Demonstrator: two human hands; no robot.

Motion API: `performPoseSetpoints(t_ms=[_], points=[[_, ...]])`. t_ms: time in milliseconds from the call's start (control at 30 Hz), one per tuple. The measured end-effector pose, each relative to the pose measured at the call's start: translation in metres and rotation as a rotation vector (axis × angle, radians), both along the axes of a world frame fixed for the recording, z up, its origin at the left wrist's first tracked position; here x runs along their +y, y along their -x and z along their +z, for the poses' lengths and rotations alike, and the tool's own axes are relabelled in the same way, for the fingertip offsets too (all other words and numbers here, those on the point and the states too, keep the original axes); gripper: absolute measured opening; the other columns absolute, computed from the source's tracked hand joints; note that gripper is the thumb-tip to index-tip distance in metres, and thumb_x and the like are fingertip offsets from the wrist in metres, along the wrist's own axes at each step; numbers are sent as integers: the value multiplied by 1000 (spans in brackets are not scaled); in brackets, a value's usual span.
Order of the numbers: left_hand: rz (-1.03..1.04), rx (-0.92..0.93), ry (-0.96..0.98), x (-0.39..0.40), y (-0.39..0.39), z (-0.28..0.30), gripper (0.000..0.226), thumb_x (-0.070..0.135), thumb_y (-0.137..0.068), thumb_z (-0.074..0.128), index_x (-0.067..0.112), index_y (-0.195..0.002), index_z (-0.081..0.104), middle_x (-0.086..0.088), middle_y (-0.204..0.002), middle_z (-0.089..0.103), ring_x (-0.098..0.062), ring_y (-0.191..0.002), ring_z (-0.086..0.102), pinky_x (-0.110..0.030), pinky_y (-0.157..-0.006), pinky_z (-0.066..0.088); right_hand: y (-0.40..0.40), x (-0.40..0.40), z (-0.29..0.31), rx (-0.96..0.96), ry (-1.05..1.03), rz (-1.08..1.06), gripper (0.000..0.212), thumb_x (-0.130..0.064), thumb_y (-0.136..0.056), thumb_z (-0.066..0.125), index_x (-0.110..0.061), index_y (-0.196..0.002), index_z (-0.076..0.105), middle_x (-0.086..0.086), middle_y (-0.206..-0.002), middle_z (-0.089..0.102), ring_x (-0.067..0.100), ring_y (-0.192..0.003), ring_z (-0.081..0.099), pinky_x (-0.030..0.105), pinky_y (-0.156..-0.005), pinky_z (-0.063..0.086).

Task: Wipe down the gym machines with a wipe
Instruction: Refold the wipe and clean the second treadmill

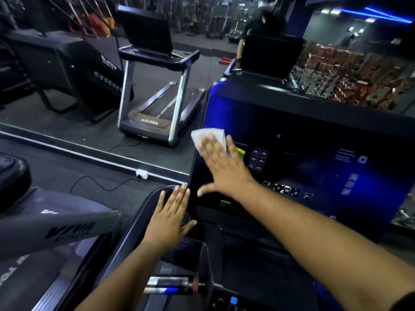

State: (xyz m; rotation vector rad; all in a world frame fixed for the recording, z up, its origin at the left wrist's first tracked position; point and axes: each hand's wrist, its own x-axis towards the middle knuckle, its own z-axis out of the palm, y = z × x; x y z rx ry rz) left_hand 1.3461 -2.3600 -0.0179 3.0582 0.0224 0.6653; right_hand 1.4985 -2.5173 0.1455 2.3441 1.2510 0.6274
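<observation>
Right hand (pixel 221 162): fingers spread flat, pressing the wipe (pixel 207 136) against the left part of the console screen (pixel 303 153).
Left hand (pixel 171 212): fingers straight and together, resting flat on the console's left edge; holds nothing.
Progress: wiping under way on this treadmill (early, by judgement); right side of screen, handle (pixel 170 285) and the other machines appear left.
Writing: "VIVA" on the neighbouring machine (pixel 71 230); the mirrored treadmill (pixel 155 95) logo and the screen text are too blurred to read.
</observation>
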Motion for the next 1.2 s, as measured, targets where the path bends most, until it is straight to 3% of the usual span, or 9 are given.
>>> performPoseSetpoints(t_ms=[167, 300, 433, 567, 867, 1033, 1200], points=[[28, 24, 11, 19, 13, -14, 99, 67, -88, 45, 7, -161, 17, -9, -171, 11, -22, -157, 10, -54, -125, 9, 59, -30, -113, 191, 213, 66, 136, -98, -68, 26, -4, -158, -13, 12, -164, -23, 28, -152, -25, 61, -117, -20], [6, 55, -30, 18, 11, -6, 98, 69, -91, 39, 9, -162, 12, -8, -171, 6, -21, -158, 7, -54, -125, 6, 68, -70, -132, 196, 345, 128, 126, -95, -74, 22, -9, -157, -19, 7, -165, -23, 24, -150, -29, 61, -114, -24], [-32, 10, -35, 9, -2, 6, 96, 69, -93, 39, 10, -163, 10, -8, -171, 7, -21, -158, 9, -55, -125, 8, 29, -89, -90, 143, 473, 200, 127, -99, -67, 25, -16, -162, 6, 0, -167, 3, 18, -155, -2, 61, -120, -11], [-50, -50, -46, 3, -21, 21, 97, 67, -92, 44, 8, -162, 13, -9, -171, 8, -23, -157, 11, -56, -126, 8, -13, -55, -20, 34, 339, 223, 126, -100, -64, 19, -21, -162, 8, -2, -166, 8, 15, -154, 10, 64, -118, -4], [-29, -37, -86, 0, -33, 40, 95, 68, -92, 43, 9, -162, 19, -8, -171, 7, -21, -158, 9, -59, -124, 14, -57, -1, 110, -151, 30, 32, 124, -99, -63, 1, -20, -157, -21, -1, -167, -19, 19, -154, -16, 73, -115, -7], [-15, -27, -87, -2, -30, 42, 94, 69, -93, 42, 10, -162, 17, -7, -171, 6, -20, -158, 7, -58, -124, 14, -47, 13, 114, -88, -145, -48, 131, -102, -64, 11, -16, -159, -16, 4, -168, -18, 24, -154, -17, 75, -113, -1], [-9, -14, -80, -1, -27, 44, 94, 68, -92, 43, 8, -161, 22, -7, -171, 10, -20, -158, 9, -60, -123, 18, -31, 15, 84, -86, 6, 24, 136, -101, -60, 11, -11, -160, -11, 5, -168, -14, 25, -155, -13, 70, -115, -11]])
